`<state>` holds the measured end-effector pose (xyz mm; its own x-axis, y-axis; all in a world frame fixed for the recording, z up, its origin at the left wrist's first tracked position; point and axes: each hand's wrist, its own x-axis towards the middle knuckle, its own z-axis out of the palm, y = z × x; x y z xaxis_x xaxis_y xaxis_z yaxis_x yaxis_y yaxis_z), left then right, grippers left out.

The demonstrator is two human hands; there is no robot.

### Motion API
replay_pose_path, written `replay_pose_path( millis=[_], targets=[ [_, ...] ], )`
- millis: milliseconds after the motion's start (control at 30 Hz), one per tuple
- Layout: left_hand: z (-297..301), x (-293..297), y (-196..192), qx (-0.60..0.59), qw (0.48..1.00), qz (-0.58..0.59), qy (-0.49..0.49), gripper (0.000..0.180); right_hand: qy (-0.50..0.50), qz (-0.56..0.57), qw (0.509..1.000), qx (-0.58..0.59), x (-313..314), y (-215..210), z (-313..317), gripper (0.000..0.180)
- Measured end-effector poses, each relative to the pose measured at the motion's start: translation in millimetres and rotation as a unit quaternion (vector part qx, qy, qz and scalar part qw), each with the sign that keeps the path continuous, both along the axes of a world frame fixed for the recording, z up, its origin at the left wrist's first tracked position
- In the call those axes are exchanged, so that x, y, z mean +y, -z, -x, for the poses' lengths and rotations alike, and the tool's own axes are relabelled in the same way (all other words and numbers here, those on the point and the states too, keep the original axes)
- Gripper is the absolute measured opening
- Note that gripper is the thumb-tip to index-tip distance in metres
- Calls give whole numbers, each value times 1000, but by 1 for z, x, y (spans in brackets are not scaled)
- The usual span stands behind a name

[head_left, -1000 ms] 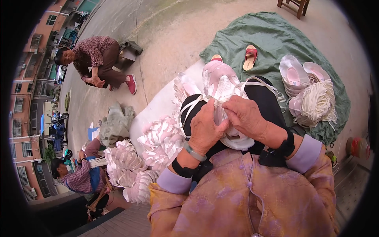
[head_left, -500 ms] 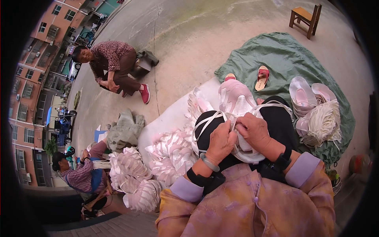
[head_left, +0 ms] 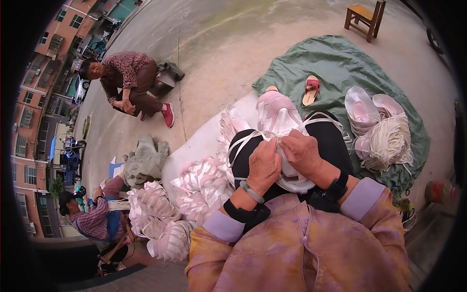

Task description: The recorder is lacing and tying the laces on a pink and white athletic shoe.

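Note:
A pink and white shoe upper lies across my lap, its toe end pointing away from me. White shoelace is threaded through it, with loose lengths looping out over both black-trousered knees. My left hand is closed, with thumb and fingers pinching the lace over the middle of the upper. Right beside it, my right hand pinches lace too, the fingertips of both hands nearly meeting. My fingers partly hide the lace holes there. The white heel rim of the upper shows below my wrists.
Stacked pink-white uppers lie at my left on a white sheet. On a green tarp are a red sandal, more uppers and a bundle of white laces. Two people sit at left; a wooden chair stands far right.
The whole view has shifted a little, so the scene sits slightly further left and higher. Both hands stay pinched close together over the upper, with only a slight change in finger pose.

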<state>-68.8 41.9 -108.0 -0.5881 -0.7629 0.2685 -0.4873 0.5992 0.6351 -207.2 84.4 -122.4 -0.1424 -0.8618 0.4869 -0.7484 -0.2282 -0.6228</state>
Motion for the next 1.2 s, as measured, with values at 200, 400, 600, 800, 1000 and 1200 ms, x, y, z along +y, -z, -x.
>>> replay_pose_path(
  millis=[200, 400, 600, 800, 1000, 1200],
  targets=[
    [-8, 2, 1, -33, 999, 29, -11, 28, 143, -27, 971, -191, 66, -6, 92, 5],
    [-1, 5, -4, -20, 1000, 15, -17, 25, 468, -65, 817, -332, 251, 100, 295, 6],
    [-16, -23, -9, 58, 993, 14, -101, 17, 247, -469, 803, -272, 203, 76, 232, 18],
    [-19, -51, -1, 30, 992, 119, -1, 17, 173, -204, 963, -42, 119, 19, 163, 16],
    [-22, -53, 7, 17, 998, -24, 56, 6, 28, -26, 998, 50, 58, -23, 98, 24],
    [-25, -53, 13, 180, 913, -366, 27, 11, -108, -53, 988, 94, 36, -13, 67, 37]
  ],
)
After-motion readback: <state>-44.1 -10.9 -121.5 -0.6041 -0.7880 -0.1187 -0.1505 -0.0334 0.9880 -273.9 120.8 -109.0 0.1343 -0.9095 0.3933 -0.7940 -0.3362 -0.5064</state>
